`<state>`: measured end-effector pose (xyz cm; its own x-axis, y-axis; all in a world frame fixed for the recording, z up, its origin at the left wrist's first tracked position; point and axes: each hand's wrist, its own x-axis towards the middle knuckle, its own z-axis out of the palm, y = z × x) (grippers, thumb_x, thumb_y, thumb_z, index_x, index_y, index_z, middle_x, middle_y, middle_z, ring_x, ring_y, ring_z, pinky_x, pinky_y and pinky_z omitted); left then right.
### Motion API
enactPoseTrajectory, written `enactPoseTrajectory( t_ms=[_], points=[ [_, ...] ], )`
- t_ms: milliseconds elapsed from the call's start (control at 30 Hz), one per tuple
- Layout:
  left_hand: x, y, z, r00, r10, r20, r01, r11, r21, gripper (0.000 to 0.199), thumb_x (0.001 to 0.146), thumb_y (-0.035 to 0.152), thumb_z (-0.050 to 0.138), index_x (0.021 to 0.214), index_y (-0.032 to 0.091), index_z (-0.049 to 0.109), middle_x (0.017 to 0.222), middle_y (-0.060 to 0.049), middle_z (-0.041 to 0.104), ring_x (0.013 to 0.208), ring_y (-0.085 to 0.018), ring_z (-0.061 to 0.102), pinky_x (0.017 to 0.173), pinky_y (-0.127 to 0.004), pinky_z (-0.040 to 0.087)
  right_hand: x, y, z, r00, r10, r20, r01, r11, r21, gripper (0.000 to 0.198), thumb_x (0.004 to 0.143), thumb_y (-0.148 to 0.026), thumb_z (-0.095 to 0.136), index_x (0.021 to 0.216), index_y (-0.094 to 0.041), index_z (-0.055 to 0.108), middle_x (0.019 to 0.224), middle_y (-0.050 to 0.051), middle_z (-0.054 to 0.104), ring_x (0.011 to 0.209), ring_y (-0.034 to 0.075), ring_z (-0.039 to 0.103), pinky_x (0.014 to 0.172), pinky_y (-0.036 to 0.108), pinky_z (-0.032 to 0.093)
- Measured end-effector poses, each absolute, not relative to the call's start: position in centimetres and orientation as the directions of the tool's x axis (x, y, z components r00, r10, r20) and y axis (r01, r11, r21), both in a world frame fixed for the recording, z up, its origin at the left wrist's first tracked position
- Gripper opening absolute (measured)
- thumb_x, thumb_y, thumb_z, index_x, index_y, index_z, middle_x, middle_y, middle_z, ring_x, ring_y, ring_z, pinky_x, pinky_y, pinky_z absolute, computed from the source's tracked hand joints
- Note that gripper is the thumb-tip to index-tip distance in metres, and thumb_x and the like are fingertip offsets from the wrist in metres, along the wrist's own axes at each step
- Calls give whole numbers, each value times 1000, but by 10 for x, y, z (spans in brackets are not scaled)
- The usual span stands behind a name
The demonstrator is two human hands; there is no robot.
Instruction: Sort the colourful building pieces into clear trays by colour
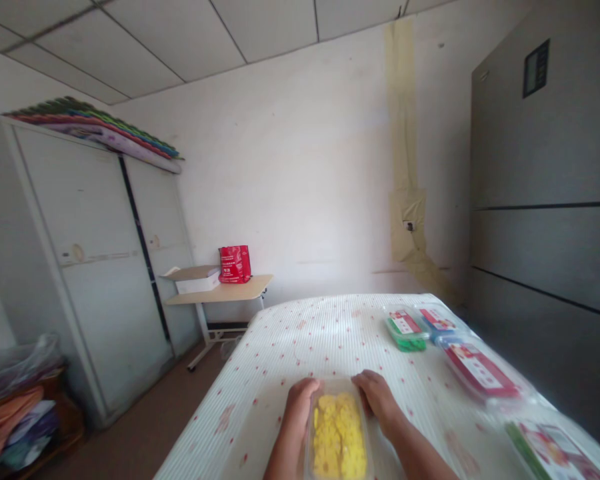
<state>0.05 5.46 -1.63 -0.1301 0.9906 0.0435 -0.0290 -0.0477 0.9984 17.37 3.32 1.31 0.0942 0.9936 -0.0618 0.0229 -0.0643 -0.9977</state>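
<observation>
Where the fingers bend around its far corners, a clear tub (336, 385) of yellow pieces (339, 437) is gripped between left hand (299, 403) and right hand (379, 400), resting on the spotted tablecloth (270, 373); individual fingertips are hard to separate. Its near end and both forearms are cut off below. Off to the right stand a green tub (411, 343), a blue tub (443, 325) and a red tub (483, 373), their red-and-white labels too small to read. Nearer, a pictured pack (555, 453) with a green edge is cropped. Beyond, a side table (247, 288) carries a white box (197, 283) and a red bag (235, 265), its white writing illegible. A wardrobe (90, 267) flanks the left, a grey cabinet (545, 160) with a dark panel the right.
</observation>
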Motion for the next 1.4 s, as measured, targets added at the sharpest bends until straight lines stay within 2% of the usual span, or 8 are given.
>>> enactPoseTrajectory(
  t_ms=[300,600,900,1167,1400],
  points=[
    [-1,49,-9,-140,988,68,25,-65,998,30,56,44,64,58,15,70,66,-8,70,70,-22,63,71,-29,46,173,35,14,77,996,-49,52,-53,-997,17,63,-32,45,52,-22,37,39,-8,34,36,8,32,39,22,20],
    [1,48,-7,-174,983,58,21,-55,998,32,51,45,67,57,13,70,62,-8,70,68,-23,64,67,-30,47,171,38,16,96,995,-27,78,-34,-996,19,63,-30,47,51,-22,33,43,-9,30,39,7,31,41,22,21],
    [1,44,-3,-177,983,46,-18,-50,999,32,50,45,69,57,13,70,64,-8,71,70,-25,65,70,-32,48,173,36,12,49,998,-42,78,-45,-996,19,67,-35,46,54,-22,38,40,-9,36,36,8,35,40,22,22],
    [1,41,-6,-199,979,37,-52,-48,997,33,53,43,68,62,12,72,66,-9,71,69,-23,65,70,-30,48,178,32,15,12,999,-40,91,-41,-995,32,72,-46,47,52,-22,39,36,-7,40,35,8,38,40,22,25],
    [4,34,0,-180,984,18,-86,-33,996,38,56,52,67,58,14,66,59,-4,66,62,-19,62,62,-27,46,185,26,14,-42,996,-82,82,-79,-993,20,66,-36,49,55,-21,41,36,-6,44,33,8,38,39,21,24]
  ],
)
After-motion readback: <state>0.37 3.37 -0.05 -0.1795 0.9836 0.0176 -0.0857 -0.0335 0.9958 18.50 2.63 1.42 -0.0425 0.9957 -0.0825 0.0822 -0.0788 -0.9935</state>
